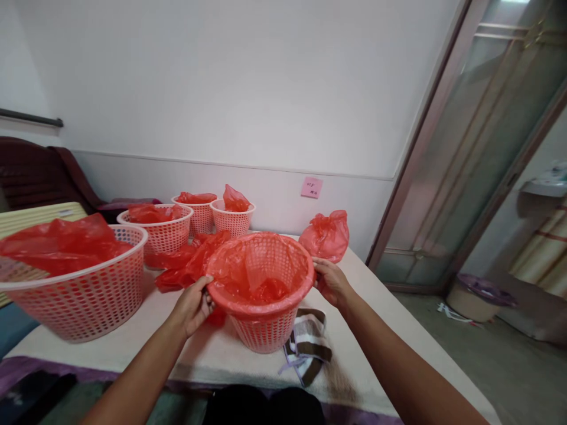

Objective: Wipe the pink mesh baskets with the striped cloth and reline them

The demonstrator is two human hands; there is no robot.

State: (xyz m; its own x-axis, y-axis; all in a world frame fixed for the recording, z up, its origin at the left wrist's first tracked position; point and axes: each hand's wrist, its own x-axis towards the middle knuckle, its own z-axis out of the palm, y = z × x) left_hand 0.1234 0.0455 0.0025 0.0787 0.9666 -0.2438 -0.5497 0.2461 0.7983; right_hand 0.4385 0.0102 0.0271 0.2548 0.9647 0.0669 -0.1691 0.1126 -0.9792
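Observation:
A pink perforated plastic basket (264, 329) stands in front of me on the table. A thin red plastic bag (259, 283) lines it and is folded out over its rim. My left hand (193, 308) grips the rim and bag edge on the left side, fingers curled. On the right side, my right hand (330, 281) pinches the rim and bag edge between thumb and fingers. Against the basket's lower right lies a striped brown, grey and white cloth (309, 341). Loose red plastic bags (191, 262) lie crumpled behind its left side.
Left stands a larger pink basket (95, 307) with red plastic in it; several smaller ones (165, 236) are behind. A puffed red bag (326, 235) sits at the back right. The white-covered table (390, 342) meets a wall with a pink note (312, 187). A bin (476, 298) stands on the floor.

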